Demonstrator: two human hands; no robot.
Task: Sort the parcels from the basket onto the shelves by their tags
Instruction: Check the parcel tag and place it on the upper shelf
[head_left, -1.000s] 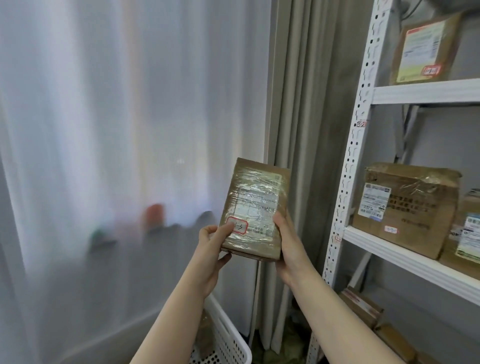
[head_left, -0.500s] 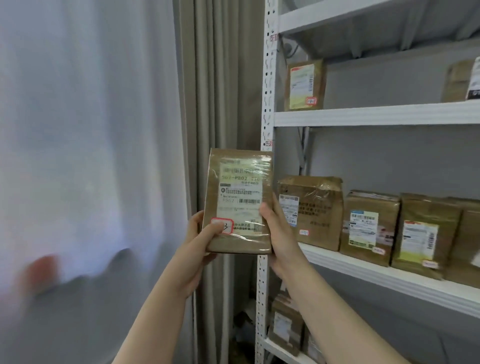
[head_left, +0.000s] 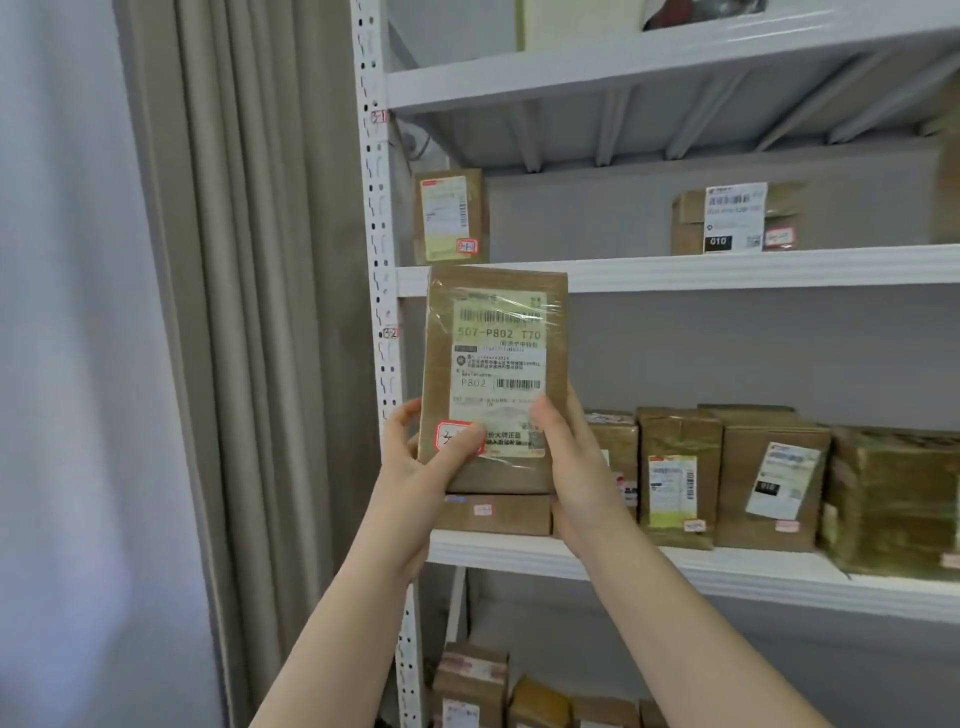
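- Hands: two, the left hand (head_left: 410, 473) and the right hand (head_left: 579, 467).
- Held parcel (head_left: 493, 364): one.
- Shelf boards (head_left: 727, 270): three in view.
- Middle-board parcels: two, one left (head_left: 451, 215), one right (head_left: 727, 221).
- Lower-board parcels: five (head_left: 491, 514) (head_left: 618, 441) (head_left: 675, 467) (head_left: 769, 483) (head_left: 893, 499).
- Bottom parcels (head_left: 470, 680): at least three, partly cut off.
- Upright tags: two (head_left: 379, 117) (head_left: 390, 333).
- Curtains: two, the white curtain (head_left: 62, 312) at the far left and the beige curtain (head_left: 249, 312) beside it.

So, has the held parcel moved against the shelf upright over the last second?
Yes. The parcel has gone rightward: it was left of the white upright, and now sits right of it, before the shelves.
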